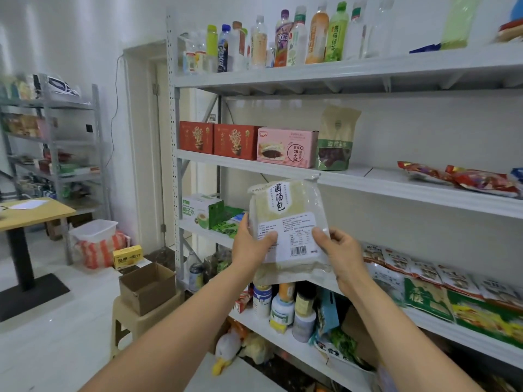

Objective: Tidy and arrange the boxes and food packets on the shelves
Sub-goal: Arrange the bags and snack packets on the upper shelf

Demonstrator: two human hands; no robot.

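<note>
Food packet (285, 205), a clear pouch of pale contents with a white label and black characters down its front, was held upright near the middle of the frame, in front of the grey shelving unit (368, 183). The left hand (252, 244) gripped its lower left edge, thumb pressed across the label; the right hand (339, 250) pinched its lower right corner, thumb on the front and fingers curled behind. The pouch's top edge overlapped the front rim of the second shelf from the top. On that shelf, above and left of the packet, two red boxes (218, 138) stood side by side, touching a pink box (285, 147), with a tan-and-green pouch (336, 140) upright just beside it. Red snack packets (481, 179) lay flat at the right edge of the same shelf. Drink bottles (283, 38) lined the top shelf. Left of the held packet sat a white-and-green carton (202, 210); at lower right, flat food packets (424, 284) overlapped in a row. Jars (283, 304) stood beneath the hands.
</note>
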